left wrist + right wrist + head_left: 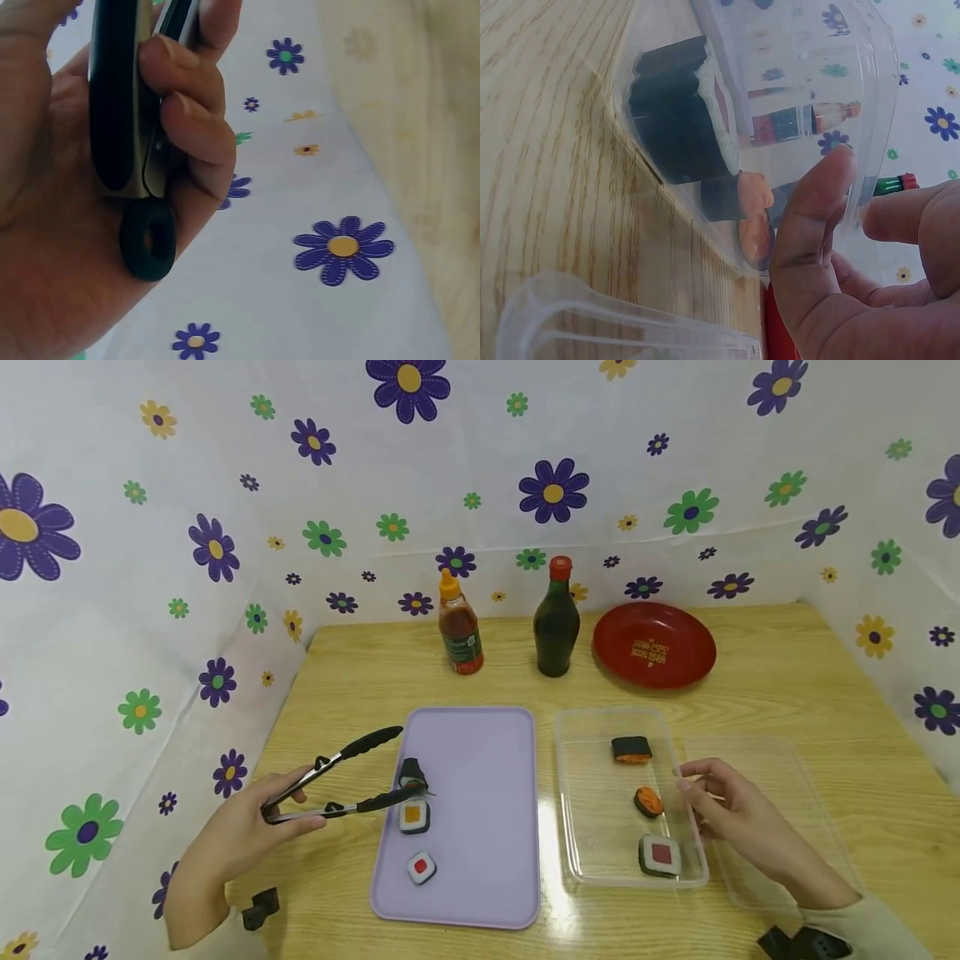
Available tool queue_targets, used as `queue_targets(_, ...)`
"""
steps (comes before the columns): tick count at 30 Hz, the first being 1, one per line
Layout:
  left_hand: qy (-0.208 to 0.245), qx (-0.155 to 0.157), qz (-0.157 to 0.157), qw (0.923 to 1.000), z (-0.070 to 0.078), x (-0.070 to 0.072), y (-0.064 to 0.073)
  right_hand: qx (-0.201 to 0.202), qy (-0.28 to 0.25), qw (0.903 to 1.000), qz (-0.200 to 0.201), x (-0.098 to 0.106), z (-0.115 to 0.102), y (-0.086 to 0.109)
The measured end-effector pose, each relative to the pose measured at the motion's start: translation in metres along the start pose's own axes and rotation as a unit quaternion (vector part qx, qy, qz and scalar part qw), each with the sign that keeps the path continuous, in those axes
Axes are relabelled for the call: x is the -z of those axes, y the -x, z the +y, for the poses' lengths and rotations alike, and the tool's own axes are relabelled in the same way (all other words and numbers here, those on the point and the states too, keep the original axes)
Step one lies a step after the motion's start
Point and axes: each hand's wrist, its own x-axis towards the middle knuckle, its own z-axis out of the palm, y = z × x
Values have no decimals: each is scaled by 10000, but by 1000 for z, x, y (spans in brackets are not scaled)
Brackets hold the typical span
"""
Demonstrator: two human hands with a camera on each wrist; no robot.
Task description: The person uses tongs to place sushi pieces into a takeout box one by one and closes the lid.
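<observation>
My left hand (238, 833) grips a pair of black-and-silver kitchen tongs (371, 742), their arms spread apart over the left edge of the lilac tray (480, 827). Its lower tip overlaps a dark seaweed-wrapped sushi piece (410, 771). Below that lie a sushi roll with a yellow centre (413, 816) and a smaller one with a red centre (422, 867). My right hand (738, 814) pinches the right rim of a clear plastic container (600, 852). Inside are a black-wrapped orange sushi (632, 749), an orange-topped piece (648, 802) and a large roll with a dark-red centre (661, 855).
Behind the tray stand a sauce bottle with a yellow cap (461, 631) and a dark green bottle with a red cap (556, 627). A red plate (675, 643) sits at the back right. A clear lid (780, 868) lies right of the container, partly under my right arm.
</observation>
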Motion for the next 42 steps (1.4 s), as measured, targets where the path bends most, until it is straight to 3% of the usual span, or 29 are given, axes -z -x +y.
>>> queue_targets(8,168,-70,-223,9996,-9,-6,-11,-17,42,10000,36,0,-1,1)
queue_targets(21,312,285,-605,9973,-11,-13,-21,-108,188,9998,51,1,-2,1)
queue_targets(33,193,113,-419,9989,-12,-15,-20,-278,242,9993,19,1,-4,1)
queue_targets(42,34,-254,-146,9996,-12,-22,-20,-301,232,9993,11,1,-4,0)
